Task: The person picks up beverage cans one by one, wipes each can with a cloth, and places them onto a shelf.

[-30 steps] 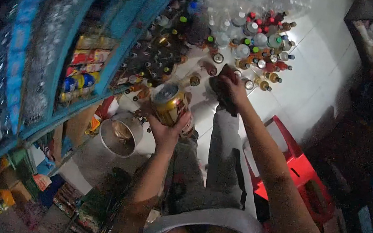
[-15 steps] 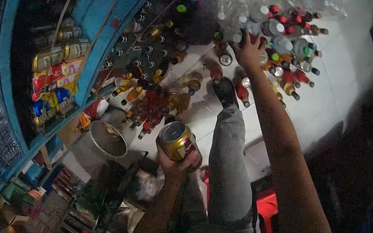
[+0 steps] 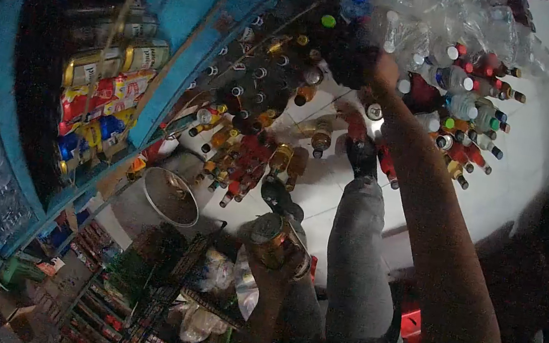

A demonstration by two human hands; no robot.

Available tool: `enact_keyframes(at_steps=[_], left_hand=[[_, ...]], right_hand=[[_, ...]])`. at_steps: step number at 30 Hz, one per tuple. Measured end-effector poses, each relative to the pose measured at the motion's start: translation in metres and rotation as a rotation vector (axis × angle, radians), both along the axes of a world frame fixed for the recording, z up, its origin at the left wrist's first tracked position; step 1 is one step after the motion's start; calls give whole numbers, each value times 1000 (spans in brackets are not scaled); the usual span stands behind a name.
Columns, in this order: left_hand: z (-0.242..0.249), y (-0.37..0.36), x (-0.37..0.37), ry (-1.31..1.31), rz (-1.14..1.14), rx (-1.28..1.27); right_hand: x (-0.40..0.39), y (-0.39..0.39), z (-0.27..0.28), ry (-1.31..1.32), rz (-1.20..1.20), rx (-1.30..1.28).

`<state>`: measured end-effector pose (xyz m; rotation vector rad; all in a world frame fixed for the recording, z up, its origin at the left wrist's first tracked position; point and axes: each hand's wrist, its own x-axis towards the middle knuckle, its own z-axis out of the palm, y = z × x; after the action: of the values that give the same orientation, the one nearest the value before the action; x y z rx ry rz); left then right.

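Note:
My left hand (image 3: 272,268) is wrapped round a gold drink can (image 3: 268,236) with its round end facing up, low in front of my legs. My right hand (image 3: 383,73) reaches far forward over the floor among bottles, beside a dark shape (image 3: 351,59) I cannot make out. Its fingers are lost in shadow, so their grip does not show. Just below that wrist stands another can (image 3: 373,111). Clear bottles with white caps (image 3: 460,80) lie to its right, and a small amber bottle (image 3: 321,138) rests on the tiles nearer to me.
Many small bottles of red and amber liquid (image 3: 248,160) crowd the floor at left. A metal pot (image 3: 171,196) sits near the blue shelf frame (image 3: 186,52), which holds cans (image 3: 93,68). Clear empty plastic bottles (image 3: 447,13) pile up at the back. My shoes are between bottles.
My right hand has shifted from among the white-capped bottles toward the dark shape at its left. The can stays in my left hand, now tilted differently. The view has turned slightly.

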<state>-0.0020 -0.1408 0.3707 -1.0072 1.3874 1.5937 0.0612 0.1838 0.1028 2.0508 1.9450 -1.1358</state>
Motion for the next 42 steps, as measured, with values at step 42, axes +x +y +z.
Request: enact_keyframes(at_steps=[42], left_hand=[[391, -11, -113, 689, -243, 1250]], right_hand=[[-55, -306, 719, 832, 878, 1028]])
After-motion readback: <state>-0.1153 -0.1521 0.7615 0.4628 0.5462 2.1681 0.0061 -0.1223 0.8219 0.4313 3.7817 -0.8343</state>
